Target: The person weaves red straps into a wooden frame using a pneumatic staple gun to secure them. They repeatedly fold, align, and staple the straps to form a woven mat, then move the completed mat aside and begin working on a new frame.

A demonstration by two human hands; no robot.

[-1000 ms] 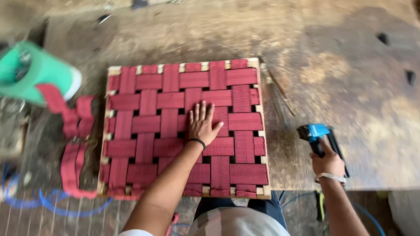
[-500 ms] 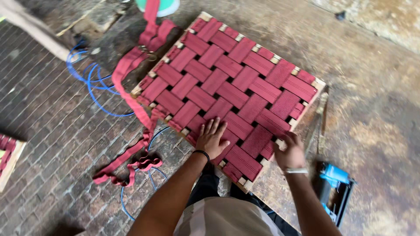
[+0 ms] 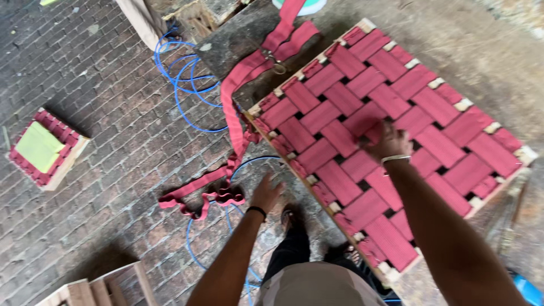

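A wooden frame woven with red webbing [image 3: 396, 141] lies on the worn workbench [image 3: 487, 39]. My right hand [image 3: 388, 141] rests on the webbing near the frame's middle, wrist banded, fingers blurred. My left hand [image 3: 266, 192] hangs off the bench's near edge over the brick floor, fingers apart and holding nothing. It is close to the loose red strap [image 3: 229, 113] that trails from the bench down to a crumpled heap [image 3: 209, 198] on the bricks.
A blue hose [image 3: 181, 73] loops over the brick floor. A small webbed frame with a yellow-green cloth [image 3: 45, 150] sits at the left. Wooden pieces [image 3: 102, 289] stand at bottom left. A blue tool [image 3: 527, 289] shows at bottom right.
My left hand has left the webbing and dropped past the bench edge toward the floor. My right hand moved from the frame's near edge onto its middle. The view swung left.
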